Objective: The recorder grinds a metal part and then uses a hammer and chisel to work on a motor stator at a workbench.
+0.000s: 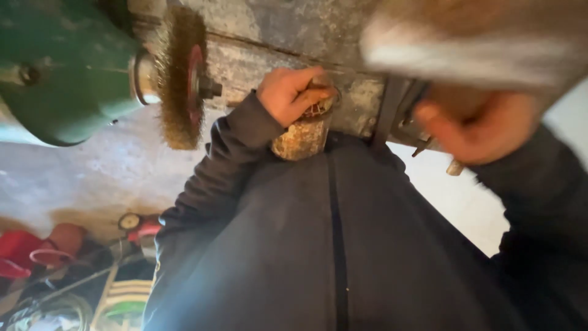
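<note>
Blurred at two o'clock, my right hand (474, 125) curls shut around a pale flat object (471, 46) I cannot identify, small metal parts (438, 153) poking out below it. At twelve o'clock my left hand (288, 92) grips the top of a rusty, paint-flecked metal cylinder (303, 135), which hangs under my palm, fingers wrapped over its rim, pressed against my dark zipped jacket (343, 245). Risk, as I judge it: the brass-coloured wire brush wheel (180, 76) on the green bench grinder (64, 70) sits at nine o'clock of that hand, near enough to snag my sleeve.
</note>
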